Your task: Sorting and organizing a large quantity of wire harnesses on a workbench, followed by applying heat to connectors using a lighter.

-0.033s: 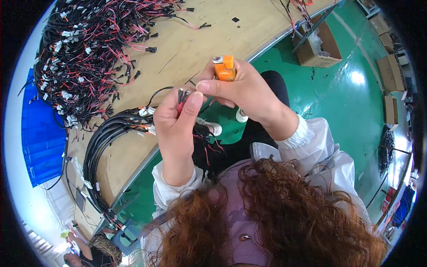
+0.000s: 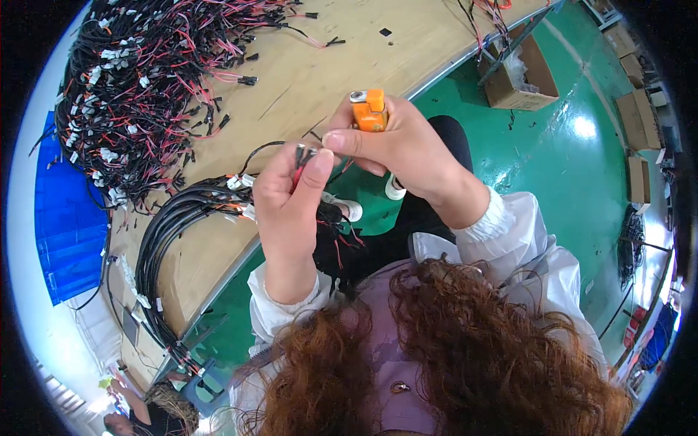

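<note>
My left hand (image 2: 287,218) is closed, its thumb and fingers pinching the ends of some red and black wires (image 2: 300,156) with dark tips. In my right hand (image 2: 400,149) an orange lighter (image 2: 369,116) stands upright, wrapped by the fingers, its metal top at the far end. The right thumb points left and comes right up to the left thumb and the wire tips. Below the left hand, loose red and black wire ends (image 2: 338,225) hang over my lap. Beside that hand, a bundle of black cables (image 2: 156,240) with white connectors curves across the table.
A large heap of black and red wire harnesses (image 2: 138,94) covers the far left of the wooden table (image 2: 334,69). Blue sheeting (image 2: 69,225) hangs past the left edge. On the green floor stands an open cardboard box (image 2: 520,83). Another person (image 2: 138,410) is at the lower left.
Both hands have shifted very slightly, the lighter and wire tips moving a touch to the right. The grips are the same.
</note>
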A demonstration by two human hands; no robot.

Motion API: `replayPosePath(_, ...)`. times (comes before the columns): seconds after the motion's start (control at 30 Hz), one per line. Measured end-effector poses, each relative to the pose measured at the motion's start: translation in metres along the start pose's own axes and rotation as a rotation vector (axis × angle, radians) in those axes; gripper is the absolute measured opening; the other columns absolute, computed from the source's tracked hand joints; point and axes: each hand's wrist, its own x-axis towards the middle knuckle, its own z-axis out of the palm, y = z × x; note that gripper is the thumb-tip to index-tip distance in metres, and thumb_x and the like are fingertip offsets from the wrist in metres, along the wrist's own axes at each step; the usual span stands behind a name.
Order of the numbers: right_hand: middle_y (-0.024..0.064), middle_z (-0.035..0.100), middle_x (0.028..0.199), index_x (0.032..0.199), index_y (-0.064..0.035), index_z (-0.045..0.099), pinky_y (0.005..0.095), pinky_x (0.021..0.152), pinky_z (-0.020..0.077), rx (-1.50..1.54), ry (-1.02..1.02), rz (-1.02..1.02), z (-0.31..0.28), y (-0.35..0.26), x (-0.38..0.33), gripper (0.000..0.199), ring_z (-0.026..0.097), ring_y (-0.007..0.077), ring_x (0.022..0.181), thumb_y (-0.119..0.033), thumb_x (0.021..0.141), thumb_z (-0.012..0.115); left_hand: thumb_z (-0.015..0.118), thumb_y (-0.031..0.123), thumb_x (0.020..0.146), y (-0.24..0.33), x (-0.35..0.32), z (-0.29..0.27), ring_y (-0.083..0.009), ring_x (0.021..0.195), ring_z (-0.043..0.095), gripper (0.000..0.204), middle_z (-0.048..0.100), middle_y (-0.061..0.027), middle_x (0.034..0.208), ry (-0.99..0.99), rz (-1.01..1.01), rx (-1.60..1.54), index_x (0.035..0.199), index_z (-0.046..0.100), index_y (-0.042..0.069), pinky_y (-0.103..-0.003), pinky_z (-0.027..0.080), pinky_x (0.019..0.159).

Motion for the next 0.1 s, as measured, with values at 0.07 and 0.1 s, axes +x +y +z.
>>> replayPosePath(0.07,-0.0012,0.052,0.06,0.077,-0.0041,0.055,0.0159,0.04,0.0264,-0.009,-0.018,0.005,-0.0011,-0.0025,0.0,0.016,0.037,0.0022,0.044,-0.019,0.079,0.061,0.055,0.021,0.084,-0.0018,0.0008,-0.0037,0.0008,0.049,0.031,0.016,0.05,0.0056,0.065,-0.03,0.007,0.026,0.08,0.053,0.006,-0.015,0.02,0.042)
replayPosePath(0.1,-0.0004,0.053,0.06,0.079,-0.004,0.055,0.0158,0.04,0.0262,-0.017,-0.033,0.007,-0.0016,-0.0049,0.0003,0.016,0.037,0.0023,0.044,-0.019,0.079,0.061,0.055,0.02,0.083,-0.0032,0.0022,-0.0059,0.0004,0.05,0.032,0.014,0.053,0.0048,0.068,-0.063,0.015,0.054,0.082,0.054,0.006,-0.015,0.022,0.042)
